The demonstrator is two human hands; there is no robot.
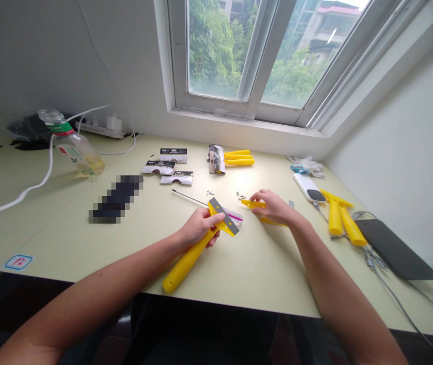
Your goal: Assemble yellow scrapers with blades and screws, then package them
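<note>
My left hand (200, 227) is closed around a yellow scraper (189, 258), its thumb pressing on the grey blade (222, 209) laid across the head. The scraper's handle points down toward the table's front edge. In my right hand (273, 207), the fingertips pinch a flat yellow plate (252, 204) just above the table. Another yellow piece (273, 221) lies under that hand, partly covered, and a small grey blade (291, 204) shows just past the wrist. Behind my left hand lies a screwdriver (189, 196) with a clear and pink handle. Small metal screws (210, 192) rest in two little groups.
Cardboard packaging cards (173, 154) and a carded bundle of yellow handles (239, 158) lie at the back. A bottle (81, 154) and a blurred dark object (117, 200) are left. On the right are a white power bank (309, 187), yellow scrapers (341, 218), cables and a dark panel (396, 248).
</note>
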